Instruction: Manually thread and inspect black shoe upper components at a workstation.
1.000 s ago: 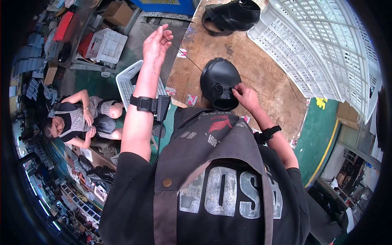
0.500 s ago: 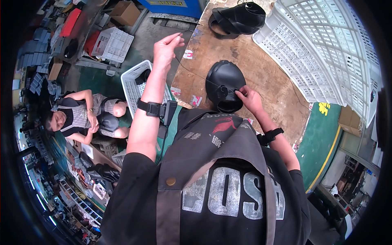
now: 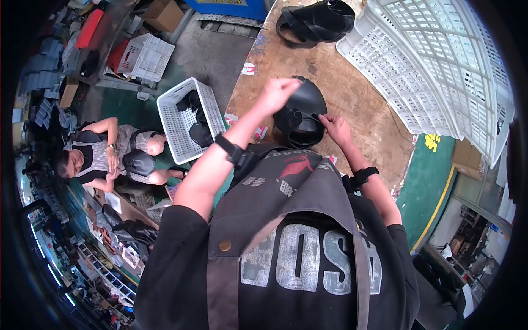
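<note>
A black leather shoe (image 3: 309, 99) lies on the worn wooden table, its rounded toe pointing away from me and its opening toward me. Over its left side my left hand (image 3: 278, 94) is closed in a pinch, slightly blurred; the thin black lace seen running from it earlier is hard to make out now. My right hand (image 3: 336, 129) pinches at the shoe's right side, by the lacing, with thumb and forefinger together. Lace there is too fine to follow clearly.
More black shoes (image 3: 316, 23) stand at the table's (image 3: 368, 104) far end. Stacked white plastic crates (image 3: 379, 71) line its right side. On the floor at left, a white basket (image 3: 181, 129) holds black pieces. A seated person (image 3: 110, 151) has a black item on their lap.
My left hand has come down and right, from out beyond the table's left edge to over the shoe. My right hand stays at the shoe's side.
</note>
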### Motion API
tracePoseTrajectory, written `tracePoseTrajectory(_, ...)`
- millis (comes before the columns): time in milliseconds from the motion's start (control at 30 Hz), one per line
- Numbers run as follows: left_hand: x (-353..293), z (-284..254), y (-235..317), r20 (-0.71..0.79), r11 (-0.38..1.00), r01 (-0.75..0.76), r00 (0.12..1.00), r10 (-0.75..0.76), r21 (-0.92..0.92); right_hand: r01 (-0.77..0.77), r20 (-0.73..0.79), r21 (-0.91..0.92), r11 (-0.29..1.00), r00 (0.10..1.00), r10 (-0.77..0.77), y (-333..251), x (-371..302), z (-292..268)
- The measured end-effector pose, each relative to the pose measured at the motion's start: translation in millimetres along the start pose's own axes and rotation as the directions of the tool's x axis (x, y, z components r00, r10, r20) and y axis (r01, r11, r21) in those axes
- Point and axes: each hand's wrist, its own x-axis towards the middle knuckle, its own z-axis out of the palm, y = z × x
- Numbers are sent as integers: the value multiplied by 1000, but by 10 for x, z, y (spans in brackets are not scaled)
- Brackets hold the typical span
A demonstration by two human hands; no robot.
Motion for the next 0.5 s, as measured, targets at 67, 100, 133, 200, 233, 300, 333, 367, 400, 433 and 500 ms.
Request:
tracePoseTrajectory(67, -37, 304, -112, 43, 979, -55, 998, 47, 194, 28, 1, -13, 1000, 1000, -28, 30, 5, 10)
tracePoseTrajectory(100, -94, 389, 39, 131, 936, -44, 991, -2, 350, -20, 14, 62, 998, 1000, 19, 52, 12, 19)
tracePoseTrajectory(133, -100, 486, -68, 178, 875, -142, 982, 65, 462, -57, 35, 130, 990, 998, 53, 33, 14, 18)
tracePoseTrajectory(200, -144, 604, -206, 262, 766, -229, 962, 83, 601, -129, 74, 250, 960, 991, 114, 8, 13, 19)
tracePoseTrajectory(233, -167, 634, -221, 288, 736, -223, 957, 40, 639, -203, 117, 369, 907, 978, 171, 0, 13, 20)
tracePoseTrajectory(300, -160, 656, -233, 311, 731, -186, 950, -38, 657, -235, 135, 455, 859, 972, 195, -34, -4, 8)
tracePoseTrajectory(333, -166, 660, -233, 311, 716, -197, 950, -30, 670, -265, 155, 537, 801, 964, 215, -52, -16, 4)
tracePoseTrajectory(367, -172, 662, -233, 312, 701, -207, 950, -23, 683, -266, 157, 538, 800, 964, 215, -47, -21, 13)
tracePoseTrajectory(400, -176, 671, -225, 312, 700, -207, 950, -24, 683, -290, 171, 559, 777, 957, 234, -39, -16, 16)
tracePoseTrajectory(433, -188, 682, -217, 304, 702, -207, 953, -14, 681, -313, 187, 579, 753, 950, 251, -30, -10, 17)
tracePoseTrajectory(500, -195, 689, -212, 295, 703, -206, 956, -5, 680, -333, 212, 595, 731, 943, 257, -17, -4, 9)
